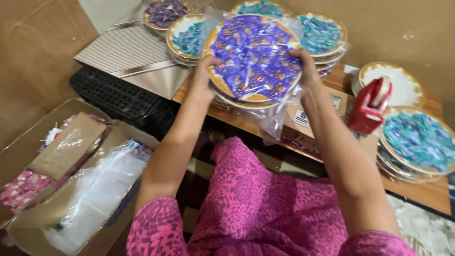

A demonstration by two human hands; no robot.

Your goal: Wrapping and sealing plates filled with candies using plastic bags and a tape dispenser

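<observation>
I hold up a round plate (253,57) with a blue and purple mosaic pattern and a gold rim, wrapped in a clear plastic bag whose loose end hangs below. My left hand (203,73) grips its left edge and my right hand (305,66) grips its right edge. The plate is tilted toward me above a low wooden table (426,192). Beneath it lies a stack of similar plates (222,102), mostly hidden.
More patterned plates (322,35) in plastic stand behind; a turquoise stack (419,142) and a white plate (403,85) sit at right beside a red tape dispenser (369,106). A cardboard box (66,189) with clear bags lies at left, near a black crate (118,97).
</observation>
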